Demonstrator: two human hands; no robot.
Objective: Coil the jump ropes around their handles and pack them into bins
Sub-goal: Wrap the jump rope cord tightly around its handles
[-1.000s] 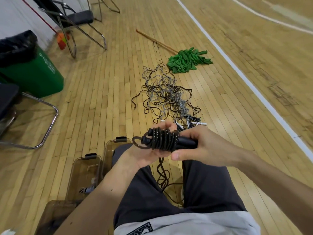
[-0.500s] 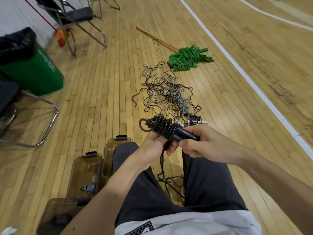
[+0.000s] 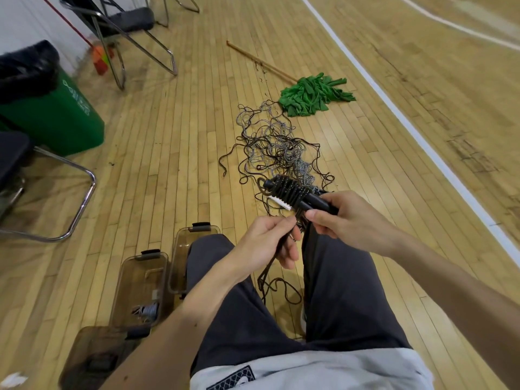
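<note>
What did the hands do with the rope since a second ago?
The left hand let go of the coiled handle, dropped below it and now pinches the loose rope. The handle's coiled end tipped up and away. The right hand still grips the handle's bare end. The rope pile, bins and mop stayed put.

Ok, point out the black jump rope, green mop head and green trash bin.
black jump rope [image 3: 288, 190]: head view, wrapped coils
green mop head [image 3: 312, 94]: head view, strands
green trash bin [image 3: 56, 122]: head view, side wall
</note>
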